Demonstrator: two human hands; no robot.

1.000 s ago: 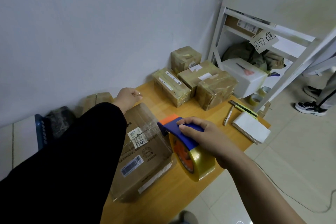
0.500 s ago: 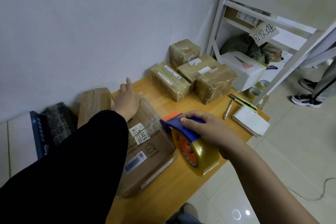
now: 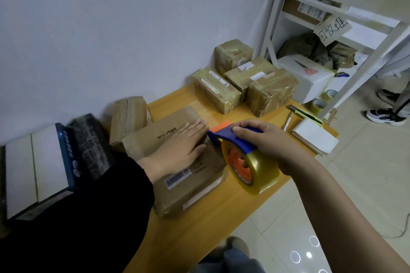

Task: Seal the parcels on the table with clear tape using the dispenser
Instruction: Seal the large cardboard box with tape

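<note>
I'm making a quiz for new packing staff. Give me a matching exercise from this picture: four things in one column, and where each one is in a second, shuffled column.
Things
1. tape dispenser
2. left hand
3. pen
4. white foam box

Places
A. flat on top of the near parcel
B. in the white rack, under its shelf
C. gripped by the right hand
D. on the table beside the white notepad

Pairs: 1-C, 2-A, 3-D, 4-B
</note>
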